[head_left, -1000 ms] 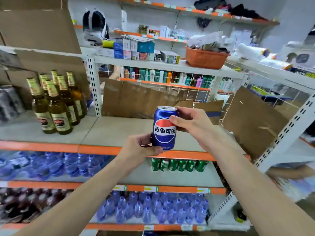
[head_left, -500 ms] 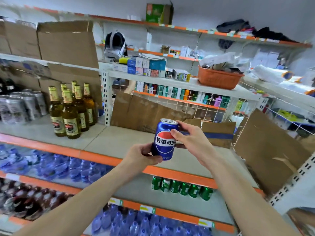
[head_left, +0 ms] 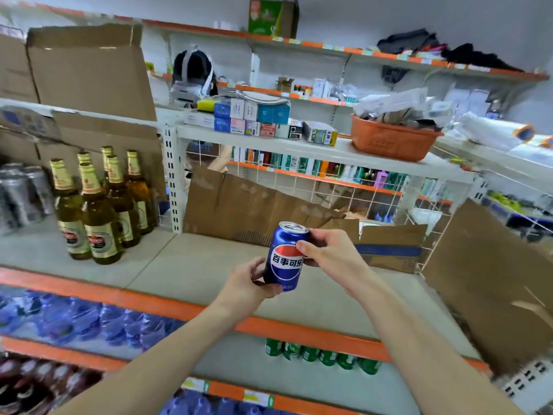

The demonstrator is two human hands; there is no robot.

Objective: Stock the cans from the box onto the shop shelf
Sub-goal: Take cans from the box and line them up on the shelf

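Both hands hold one blue can (head_left: 286,256) above the grey shelf (head_left: 191,265).

The left hand (head_left: 250,283) is curled around the can's lower left side, thumb under its base edge, while the right hand (head_left: 329,254) pinches the upper right side — thumb across the label, fingers behind near the rim. The can stands nearly upright, tilted a little to the right, label with red, white and blue roundel facing the camera, held over the bare middle of the shelf and not touching it. To the left on the same level stand brown beer bottles (head_left: 98,211) and, further left, silver cans (head_left: 21,193) — cardboard sheets (head_left: 254,205) lean against the wire back. Green cans (head_left: 323,356) line the shelf below.
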